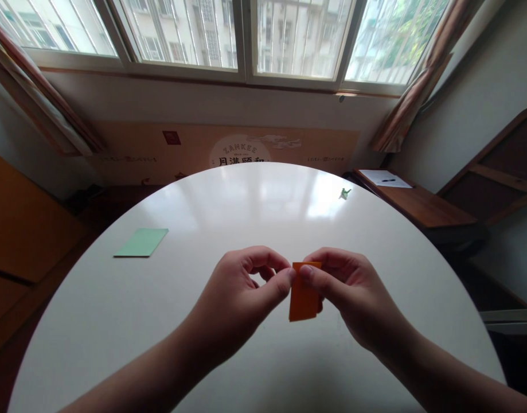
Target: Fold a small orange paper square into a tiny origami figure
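The bench (pixel 82 332) is a broad, pale oval in this view, and the work is held just above it near the middle, probably so that both arms come in evenly. The left hand (pixel 246 287) and right hand (pixel 358 289) sit close together, each with thumb and fingers pinched, likely to steady one thing from two sides. The green paper (pixel 141 242) lies flat to the left, well apart from them, perhaps to leave working room. The orange paper (pixel 303 298) is between the hands: the left fingers clamp its upper left corner, the right ones its upper right, which seems to control the top edge while the lower part hangs free. The green bit (pixel 344 193) rests near the far right rim, seemingly out of the way.

The bench's near side is cut off, as are both forearms. Most right fingers hide behind the orange paper (a dark fingertip peeks past its lower right side). That paper looks folded, though its layers cannot be counted. The green bit, beside window glare, is too small to make out.
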`<action>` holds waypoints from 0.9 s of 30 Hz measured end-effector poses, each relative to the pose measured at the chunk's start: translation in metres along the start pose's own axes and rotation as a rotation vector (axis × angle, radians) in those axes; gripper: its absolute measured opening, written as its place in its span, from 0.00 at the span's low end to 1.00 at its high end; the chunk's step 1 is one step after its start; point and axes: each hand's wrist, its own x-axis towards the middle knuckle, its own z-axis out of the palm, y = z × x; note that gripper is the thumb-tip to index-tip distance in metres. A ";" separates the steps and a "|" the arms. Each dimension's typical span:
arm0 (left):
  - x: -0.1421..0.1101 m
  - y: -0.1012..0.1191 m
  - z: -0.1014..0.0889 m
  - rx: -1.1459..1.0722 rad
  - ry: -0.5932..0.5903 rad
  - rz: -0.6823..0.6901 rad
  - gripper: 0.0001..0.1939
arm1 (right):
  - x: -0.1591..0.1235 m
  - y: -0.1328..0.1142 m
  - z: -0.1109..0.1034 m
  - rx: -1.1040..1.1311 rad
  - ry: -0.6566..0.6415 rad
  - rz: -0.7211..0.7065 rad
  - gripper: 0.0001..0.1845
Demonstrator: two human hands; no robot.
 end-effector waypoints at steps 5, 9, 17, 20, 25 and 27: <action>0.002 0.000 0.001 0.006 0.013 0.010 0.09 | 0.000 0.000 0.000 -0.018 0.016 -0.016 0.10; 0.005 -0.001 0.001 0.006 0.008 0.000 0.09 | 0.001 0.001 -0.001 -0.042 0.014 -0.025 0.11; 0.005 -0.002 0.001 -0.001 0.018 0.010 0.07 | 0.003 0.004 -0.001 -0.105 0.014 -0.020 0.11; 0.005 -0.003 0.001 -0.005 0.034 0.015 0.07 | 0.004 0.006 -0.001 -0.060 0.051 -0.022 0.11; 0.005 -0.003 0.001 -0.006 0.062 0.052 0.07 | 0.005 0.010 -0.002 0.008 0.061 -0.018 0.09; 0.004 -0.003 0.001 -0.005 0.077 0.062 0.07 | 0.005 0.009 -0.003 0.020 0.044 -0.013 0.10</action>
